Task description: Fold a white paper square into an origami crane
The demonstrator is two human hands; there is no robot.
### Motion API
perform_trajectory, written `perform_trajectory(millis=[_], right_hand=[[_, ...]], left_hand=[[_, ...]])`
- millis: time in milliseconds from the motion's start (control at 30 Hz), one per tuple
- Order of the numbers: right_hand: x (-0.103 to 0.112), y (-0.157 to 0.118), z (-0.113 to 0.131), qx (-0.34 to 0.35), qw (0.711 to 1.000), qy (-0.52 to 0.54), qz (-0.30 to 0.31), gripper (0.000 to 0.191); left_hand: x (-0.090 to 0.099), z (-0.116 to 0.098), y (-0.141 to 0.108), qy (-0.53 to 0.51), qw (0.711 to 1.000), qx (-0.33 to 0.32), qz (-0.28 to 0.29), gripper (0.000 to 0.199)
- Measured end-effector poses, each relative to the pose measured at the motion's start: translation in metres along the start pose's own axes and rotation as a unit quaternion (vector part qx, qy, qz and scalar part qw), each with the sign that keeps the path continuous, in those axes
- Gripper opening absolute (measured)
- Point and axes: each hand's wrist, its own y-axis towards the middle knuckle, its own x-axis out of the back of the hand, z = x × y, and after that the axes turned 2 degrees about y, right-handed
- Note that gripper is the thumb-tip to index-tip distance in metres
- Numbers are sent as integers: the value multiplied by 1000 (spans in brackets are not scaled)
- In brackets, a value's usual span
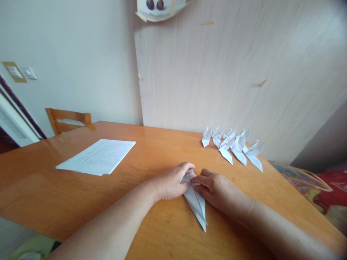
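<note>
The folded white paper [193, 202] lies on the wooden table [159, 234], nearer its right edge than its left, with its narrow point toward the near edge. The left hand [172, 182] grips its far end, thumb on top and fingers curled round the far side. The right hand [217, 187] is partly closed, thumb and forefinger gripping the paper along its right side.

Near the table's far right corner, folded paper figures [239, 150] stand in a cluster with their tips up; the ones closest to the far edge carry small printed marks, too tiny to read. Toward the far left corner lies a stack of sheets [99, 157], its top page covered in dark lines of print that cannot be made out. A wooden chair [69, 116] stands just beyond that corner. The wall picture [155, 8] shows two dark round shapes.
</note>
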Motion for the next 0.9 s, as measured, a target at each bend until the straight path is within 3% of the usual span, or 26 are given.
perform_trajectory(millis=[200, 367, 467, 667, 900], right_hand=[[1, 0, 3, 24, 998, -54, 14, 22], [2, 2, 4, 30, 997, -72, 15, 22], [2, 2, 4, 31, 997, -76, 15, 22], [4, 1, 5, 27, 997, -74, 18, 21], [5, 2, 7, 20, 996, -84, 22, 20]], left_hand=[[-2, 2, 2, -1, 999, 5, -37, 53], [2, 8, 10, 65, 990, 16, -128, 38], [5, 13, 12, 115, 982, 9, -149, 33], [8, 15, 11, 213, 970, 11, -118, 20], [8, 16, 11, 282, 954, 18, -98, 23]])
